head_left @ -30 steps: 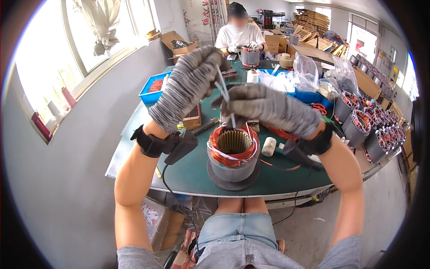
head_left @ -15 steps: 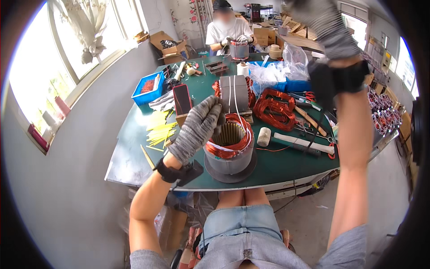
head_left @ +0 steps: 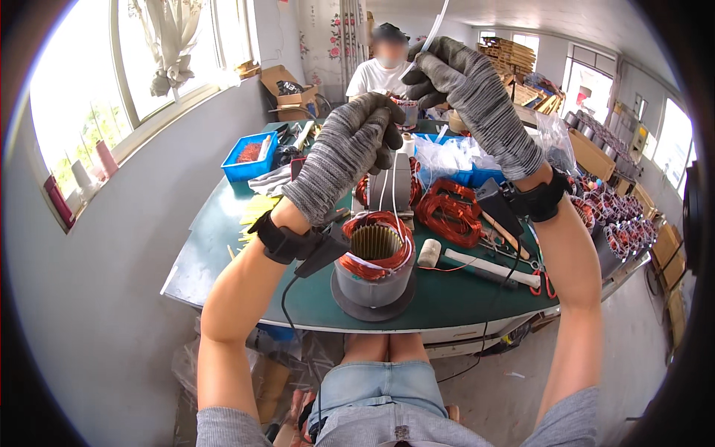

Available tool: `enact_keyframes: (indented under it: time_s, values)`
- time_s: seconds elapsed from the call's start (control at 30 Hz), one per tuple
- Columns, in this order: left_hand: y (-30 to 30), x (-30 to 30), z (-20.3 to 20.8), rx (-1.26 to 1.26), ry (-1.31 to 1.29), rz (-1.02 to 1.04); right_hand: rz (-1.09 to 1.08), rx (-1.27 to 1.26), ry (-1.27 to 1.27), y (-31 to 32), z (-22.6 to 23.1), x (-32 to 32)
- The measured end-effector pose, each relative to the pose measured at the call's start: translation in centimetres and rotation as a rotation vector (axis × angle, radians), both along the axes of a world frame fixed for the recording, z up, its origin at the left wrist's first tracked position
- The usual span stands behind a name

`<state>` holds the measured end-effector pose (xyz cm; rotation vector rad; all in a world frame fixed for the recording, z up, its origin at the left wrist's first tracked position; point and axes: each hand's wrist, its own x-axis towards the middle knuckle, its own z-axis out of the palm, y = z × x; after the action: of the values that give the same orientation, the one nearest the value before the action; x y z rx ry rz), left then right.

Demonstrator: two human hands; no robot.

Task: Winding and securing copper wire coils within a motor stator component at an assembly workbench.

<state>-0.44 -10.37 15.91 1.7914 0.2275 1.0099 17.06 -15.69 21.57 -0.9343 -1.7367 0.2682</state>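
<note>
Both my hands wear grey knit gloves with dark fingers. My left hand [head_left: 350, 145] is raised over the table, thumb and fingers pinched on a white cord [head_left: 395, 179] that hangs to the stator below. Higher and to the right, my right hand [head_left: 480, 100] is closed on a doubled white length of cord [head_left: 433, 30] that sticks up past the fingers. Below stands a grey motor stator [head_left: 372, 292] on a round dark base, its bore slotted and ringed with orange-red copper windings [head_left: 403, 242]. Another stator [head_left: 402, 186] lies behind it, partly hidden by my left hand.
Right of the stator lie a loose copper coil bundle [head_left: 449, 212], a white roll [head_left: 429, 252], a white-handled mallet [head_left: 491, 268] and scissors [head_left: 550, 283]. Left are yellow strips [head_left: 257, 208] and a blue bin [head_left: 248, 158]. Across the table a person [head_left: 380, 74] sits near another stator.
My right hand has come down and inward from the upper right, now showing the white cord. My left hand has risen. The view has tilted up slightly.
</note>
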Motion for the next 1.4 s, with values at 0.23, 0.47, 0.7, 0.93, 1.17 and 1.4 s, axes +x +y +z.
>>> enact_keyframes:
  time_s: [0.23,0.47,0.7,0.93,1.17,1.4]
  values:
    - [0.5,0.1,-0.2,0.017,-0.014,-0.066,0.074,-0.094,0.039,0.0,-0.3,-0.8]
    - [0.0,0.4,0.2,0.032,0.012,0.016,0.075,-0.119,0.085,0.1,-0.5,-0.6]
    - [0.0,0.7,0.3,0.062,0.06,0.051,0.069,-0.098,0.097,-0.1,-0.7,-0.4]
    - [0.2,1.1,0.3,0.079,0.072,0.08,0.085,-0.1,0.101,-0.1,-0.6,-0.6]
    - [0.7,0.9,0.1,0.33,0.247,0.241,-0.075,-0.075,-0.438,-0.4,2.0,-0.7]
    - [0.4,0.3,-1.9,0.048,0.185,0.174,0.045,-0.234,-0.33,1.2,-1.3,-0.4]
